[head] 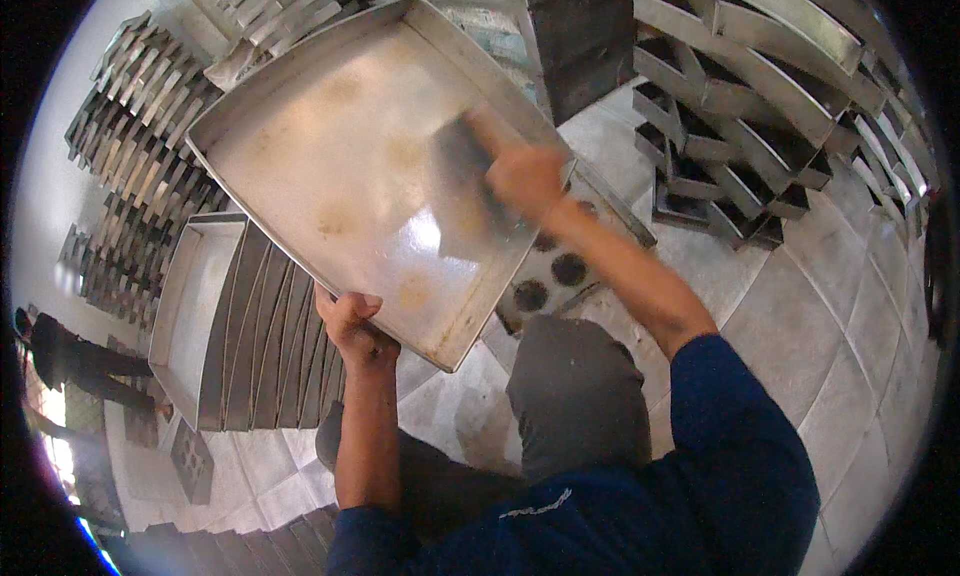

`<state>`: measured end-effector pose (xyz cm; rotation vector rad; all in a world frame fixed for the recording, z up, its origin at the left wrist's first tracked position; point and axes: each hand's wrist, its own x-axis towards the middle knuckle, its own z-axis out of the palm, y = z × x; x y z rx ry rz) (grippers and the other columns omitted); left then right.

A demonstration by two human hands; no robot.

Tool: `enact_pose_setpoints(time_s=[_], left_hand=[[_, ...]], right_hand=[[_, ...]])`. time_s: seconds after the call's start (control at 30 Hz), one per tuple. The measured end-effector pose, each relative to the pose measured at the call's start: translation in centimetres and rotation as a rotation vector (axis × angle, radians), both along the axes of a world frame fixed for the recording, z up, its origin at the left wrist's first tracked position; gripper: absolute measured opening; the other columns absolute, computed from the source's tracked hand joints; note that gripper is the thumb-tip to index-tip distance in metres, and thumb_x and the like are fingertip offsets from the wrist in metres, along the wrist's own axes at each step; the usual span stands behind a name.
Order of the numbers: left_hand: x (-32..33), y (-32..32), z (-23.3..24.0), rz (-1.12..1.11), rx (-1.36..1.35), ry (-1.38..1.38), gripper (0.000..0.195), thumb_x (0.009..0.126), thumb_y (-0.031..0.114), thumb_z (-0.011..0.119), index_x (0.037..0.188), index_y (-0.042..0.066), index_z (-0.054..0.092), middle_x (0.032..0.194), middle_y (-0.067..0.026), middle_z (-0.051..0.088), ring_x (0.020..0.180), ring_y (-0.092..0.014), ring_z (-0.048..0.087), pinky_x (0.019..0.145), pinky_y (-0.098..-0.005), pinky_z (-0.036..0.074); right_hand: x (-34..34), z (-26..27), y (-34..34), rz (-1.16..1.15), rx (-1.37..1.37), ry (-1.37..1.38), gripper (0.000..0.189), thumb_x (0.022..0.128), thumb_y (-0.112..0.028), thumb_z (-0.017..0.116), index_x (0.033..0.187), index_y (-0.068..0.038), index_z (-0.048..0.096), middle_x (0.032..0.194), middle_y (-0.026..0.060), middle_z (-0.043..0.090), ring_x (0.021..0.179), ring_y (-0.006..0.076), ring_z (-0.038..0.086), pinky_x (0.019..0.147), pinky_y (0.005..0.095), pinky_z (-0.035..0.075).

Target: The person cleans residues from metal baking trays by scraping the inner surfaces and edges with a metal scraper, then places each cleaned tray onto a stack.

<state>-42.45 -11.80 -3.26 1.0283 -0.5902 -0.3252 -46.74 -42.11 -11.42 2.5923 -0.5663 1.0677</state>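
Note:
A large rectangular metal baking tray (322,178) with raised sides is tilted up before me, brownish spots on its inner face. My left hand (358,328) grips its lower left edge, thumb over the rim. Over the right part of the tray, my right hand (525,175) holds a dark, flat, motion-blurred object (469,178); whether it is a cloth or a scraper I cannot tell. That object appears to lie against the tray's inner surface. Behind the tray's lower right edge, a metal plate with round dark cups or holes (551,276) rests on the tiled floor.
To the left stands a row of nested metal trays (262,336). Piles of metal pans rise at the far left (135,163) and right (735,111). A dark cabinet-like block (581,43) stands ahead. Another person (82,358) is at the far left. More trays (247,542) lie at the bottom left.

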Motion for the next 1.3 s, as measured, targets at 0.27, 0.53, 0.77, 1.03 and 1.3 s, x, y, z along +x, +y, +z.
enact_pose_setpoints(time_s=[0.27, 0.53, 0.77, 1.03, 1.3], left_hand=[[-2.8, 0.3, -0.1, 0.126, 0.175, 0.010, 0.073, 0.057, 0.017, 0.056, 0.126, -0.004, 0.051, 0.109, -0.0149, 0.061, 0.096, -0.030, 0.062, 0.086, -0.0408, 0.053], [-3.4, -2.3, -1.1, 0.058, 0.131, -0.089, 0.077, 0.054, 0.010, 0.058, 0.128, -0.004, 0.047, 0.102, -0.0111, 0.058, 0.087, -0.024, 0.061, 0.076, -0.0324, 0.052], [-2.6, -2.2, -3.4, 0.159, 0.156, -0.156, 0.074, 0.053, 0.014, 0.061, 0.124, -0.003, 0.049, 0.098, -0.0083, 0.057, 0.084, -0.021, 0.059, 0.072, -0.0300, 0.050], [-2.6, -2.4, -2.7, 0.165, 0.133, -0.183, 0.075, 0.051, 0.014, 0.058, 0.123, -0.004, 0.050, 0.095, -0.0078, 0.060, 0.077, -0.018, 0.059, 0.066, -0.0278, 0.049], [-1.5, -1.5, -3.0, 0.174, 0.183, -0.274, 0.077, 0.051, 0.016, 0.058, 0.125, -0.005, 0.052, 0.102, -0.0084, 0.061, 0.090, -0.021, 0.059, 0.081, -0.0309, 0.049]], right_hand=[[-1.3, 10.9, 4.1, 0.351, 0.949, -0.311, 0.063, 0.085, -0.022, 0.062, 0.145, -0.023, 0.046, 0.069, 0.0100, 0.069, 0.050, 0.0240, 0.061, 0.050, 0.0347, 0.052], [1.5, 9.8, -1.6, 0.439, 0.984, -0.611, 0.093, 0.073, -0.017, 0.076, 0.156, -0.021, 0.035, 0.095, 0.0175, 0.074, 0.077, 0.0273, 0.073, 0.069, 0.0393, 0.058], [3.7, 13.0, 8.1, 0.708, 0.887, -0.330, 0.092, 0.074, -0.019, 0.077, 0.156, -0.019, 0.035, 0.109, 0.0205, 0.073, 0.094, 0.0296, 0.072, 0.086, 0.0409, 0.056], [5.5, 13.1, 7.6, 0.876, 0.939, -0.634, 0.088, 0.073, -0.011, 0.077, 0.152, -0.007, 0.039, 0.104, 0.0200, 0.073, 0.091, 0.0264, 0.072, 0.076, 0.0359, 0.058], [6.9, 14.2, 10.1, 0.652, 0.923, -0.647, 0.097, 0.071, -0.017, 0.079, 0.156, -0.007, 0.032, 0.129, 0.0240, 0.064, 0.120, 0.0346, 0.061, 0.102, 0.0394, 0.047]])
